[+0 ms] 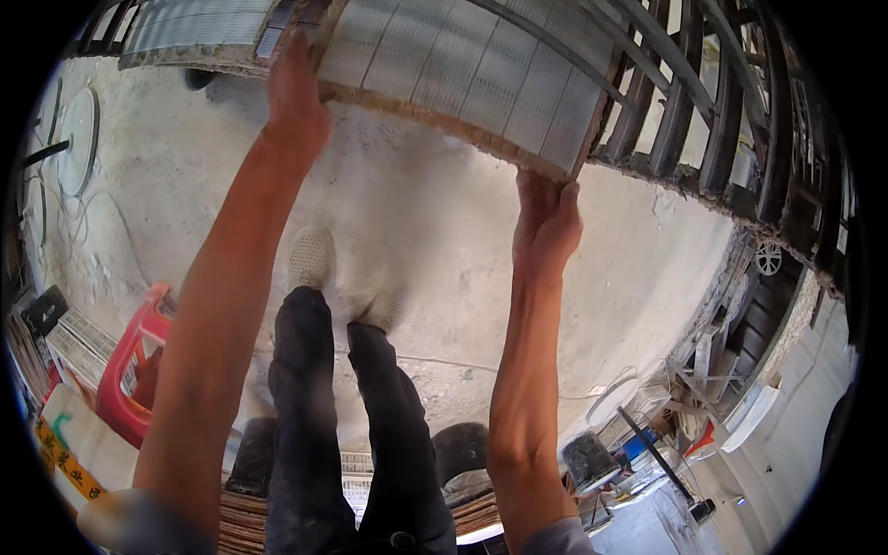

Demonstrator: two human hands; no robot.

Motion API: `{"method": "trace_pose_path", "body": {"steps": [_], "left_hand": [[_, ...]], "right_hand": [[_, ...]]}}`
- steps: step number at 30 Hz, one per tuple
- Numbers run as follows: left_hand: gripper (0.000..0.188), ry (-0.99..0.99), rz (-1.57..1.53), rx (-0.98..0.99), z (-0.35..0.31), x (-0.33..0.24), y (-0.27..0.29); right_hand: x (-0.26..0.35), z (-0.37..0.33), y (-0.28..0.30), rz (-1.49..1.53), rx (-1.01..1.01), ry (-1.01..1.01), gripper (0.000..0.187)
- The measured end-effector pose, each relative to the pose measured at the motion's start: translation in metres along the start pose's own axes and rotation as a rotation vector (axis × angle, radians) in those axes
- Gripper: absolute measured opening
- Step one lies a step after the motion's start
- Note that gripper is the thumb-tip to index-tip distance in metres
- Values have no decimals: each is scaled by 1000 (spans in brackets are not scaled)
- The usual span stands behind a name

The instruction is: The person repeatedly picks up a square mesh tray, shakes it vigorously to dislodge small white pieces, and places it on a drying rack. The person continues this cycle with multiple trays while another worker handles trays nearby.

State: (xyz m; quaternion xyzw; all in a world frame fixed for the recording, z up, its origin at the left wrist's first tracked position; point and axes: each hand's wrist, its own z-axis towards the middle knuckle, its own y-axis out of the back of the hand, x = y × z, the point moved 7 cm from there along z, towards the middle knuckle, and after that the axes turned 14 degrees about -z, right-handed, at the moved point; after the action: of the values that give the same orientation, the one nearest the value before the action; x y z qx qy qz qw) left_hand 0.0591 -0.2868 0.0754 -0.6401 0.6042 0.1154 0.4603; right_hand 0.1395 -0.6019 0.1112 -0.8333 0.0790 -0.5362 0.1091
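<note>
A wide board [444, 118] with a rough brown edge bears several pale grey ribbed slabs [462, 69] laid side by side. My left hand [298, 97] is closed on the board's near left edge, its fingertips partly hidden. At the near right corner, my right hand [548, 217] grips the board from below, with most of its fingers out of sight under it. Both arms reach forward, stretched out. Left of my left hand lies a second board [194, 60] with similar grey slabs.
A dark slatted rack [689, 120] runs along the upper right. Dusty floor [425, 222] lies under my feet. A red plastic stool [125, 365] stands at left, near a round pedestal fan-like disc [79, 143]. Scrap and tools [703, 370] clutter the right side; dark buckets [460, 450] stand behind my legs.
</note>
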Motion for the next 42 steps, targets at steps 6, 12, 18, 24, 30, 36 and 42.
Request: {"method": "trace_pose_path", "body": {"steps": [6, 12, 18, 24, 30, 36, 42], "left_hand": [[40, 11, -185, 141, 28, 14, -53], [45, -62, -164, 110, 24, 31, -81], [45, -62, 388, 58, 12, 2, -60], [33, -364, 1027, 60, -64, -69, 36], [21, -63, 639, -253, -294, -70, 129], [14, -112, 43, -506, -492, -71, 179], [22, -54, -543, -921, -643, -51, 251]], "right_hand": [[10, 26, -8, -112, -30, 7, 35], [10, 33, -4, -64, -34, 55, 38], [16, 12, 26, -19, -20, -201, 49], [7, -94, 39, -277, 14, -488, 34], [3, -214, 7, -585, 314, -819, 33], [32, -305, -36, -994, 903, -807, 34], [39, -384, -56, -1386, 1410, -709, 27]]}}
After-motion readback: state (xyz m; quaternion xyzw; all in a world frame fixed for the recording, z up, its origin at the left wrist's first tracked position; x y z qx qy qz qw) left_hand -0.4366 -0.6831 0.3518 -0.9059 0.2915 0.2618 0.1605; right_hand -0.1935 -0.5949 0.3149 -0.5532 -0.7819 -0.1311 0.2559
